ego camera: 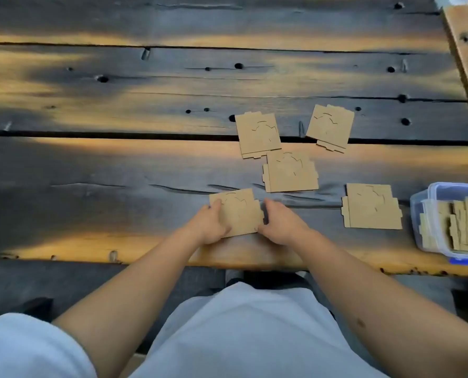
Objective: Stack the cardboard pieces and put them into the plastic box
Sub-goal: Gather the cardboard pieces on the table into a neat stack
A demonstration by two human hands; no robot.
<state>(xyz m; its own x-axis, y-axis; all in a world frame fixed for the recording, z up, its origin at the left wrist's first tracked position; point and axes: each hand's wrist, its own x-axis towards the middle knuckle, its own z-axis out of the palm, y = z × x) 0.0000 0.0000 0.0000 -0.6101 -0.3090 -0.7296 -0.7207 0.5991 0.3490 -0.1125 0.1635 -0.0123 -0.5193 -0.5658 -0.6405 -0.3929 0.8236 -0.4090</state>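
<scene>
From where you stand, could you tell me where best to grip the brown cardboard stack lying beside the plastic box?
Probably by its two long edges, coming from above: the brown cardboard stack lies flat on the dark wooden table, its notched left side offering poorer purchase.

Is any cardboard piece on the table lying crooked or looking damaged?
No damage shows. The loose pieces are just scattered at different angles: the far right stack is turned clockwise, and the far left stack overlaps the middle stack. The pieces in the plastic box sit unevenly.

Loose cardboard pieces (pixel 291 171) lie before the plastic box (pixel 429 214).
</scene>
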